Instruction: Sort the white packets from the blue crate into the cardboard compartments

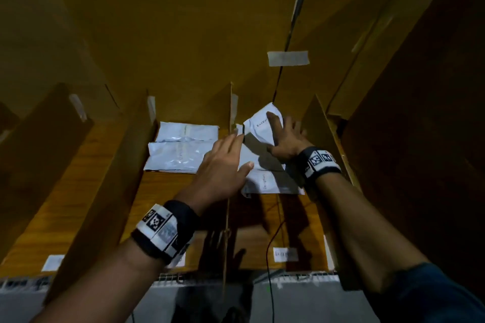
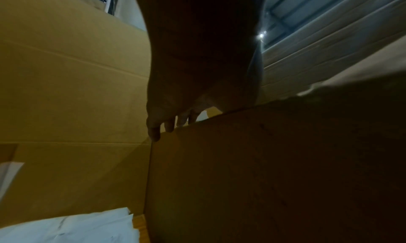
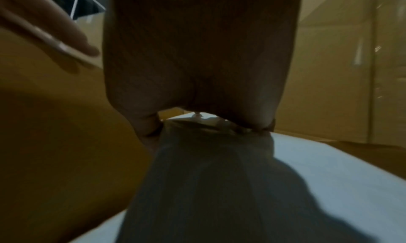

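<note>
Our right hand lay flat, fingers spread, pressing down on the top white packet in the right-hand compartment. That packet was creased and its far end rode up against the back wall instead of lying level. Beneath it sat more packets, the nearest with handwriting along its edge.

Our left hand reached in from the other side with straight, relaxed fingers that held nothing; its fingertips rested at the top edge of the cardboard divider between the two compartments, right by the packet's torn-looking corner.

Past that divider, the middle compartment held its own flat stack of packets. The blue crate was out of view.

We judged the risks as follows. The divider was thin and only taped, so leaning on it could bend it or pull the tape loose. The raised corner of the packet could slip over the divider into the neighbouring stack, mixing the sort. Pressing hard on an already crumpled packet could tear it further. A thin cable ran across the compartment floor near our wrists and could snag on withdrawal.
</note>
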A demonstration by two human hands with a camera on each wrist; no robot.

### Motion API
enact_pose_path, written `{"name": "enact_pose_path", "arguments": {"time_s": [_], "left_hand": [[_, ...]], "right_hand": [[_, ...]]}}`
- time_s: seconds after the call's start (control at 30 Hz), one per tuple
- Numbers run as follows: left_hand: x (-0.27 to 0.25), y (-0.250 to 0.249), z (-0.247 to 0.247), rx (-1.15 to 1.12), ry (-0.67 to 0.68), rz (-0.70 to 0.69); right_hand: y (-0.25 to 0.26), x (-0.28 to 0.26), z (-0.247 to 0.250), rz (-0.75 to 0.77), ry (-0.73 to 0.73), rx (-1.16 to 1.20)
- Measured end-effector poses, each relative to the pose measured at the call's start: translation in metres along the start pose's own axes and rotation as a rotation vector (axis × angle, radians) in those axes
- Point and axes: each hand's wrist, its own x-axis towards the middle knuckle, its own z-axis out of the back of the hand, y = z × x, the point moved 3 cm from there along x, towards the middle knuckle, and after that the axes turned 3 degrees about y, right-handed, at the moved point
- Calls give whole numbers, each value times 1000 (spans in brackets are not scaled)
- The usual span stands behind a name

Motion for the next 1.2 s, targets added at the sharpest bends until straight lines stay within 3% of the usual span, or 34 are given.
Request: {"name": "enact_pose_path", "arguments": {"time_s": [0.23, 0.43, 0.63, 0.87, 1.0, 1.2], "left_hand": [[30, 8, -6, 48, 36, 60], [36, 15, -1, 51, 49, 83], [31, 21, 1, 42, 55, 89], [34, 25, -1, 29, 61, 77], [35, 26, -3, 22, 63, 81], [34, 30, -3, 24, 61, 96]], "right_hand": [[-12, 107, -29, 128, 78, -203], [-16, 149, -54, 226, 161, -345], [-15, 151, -58, 239, 206, -331], [-16, 138, -82, 19, 307, -21], [-18, 141, -100, -26, 372, 22], [-22, 140, -103, 10, 308, -34]]}}
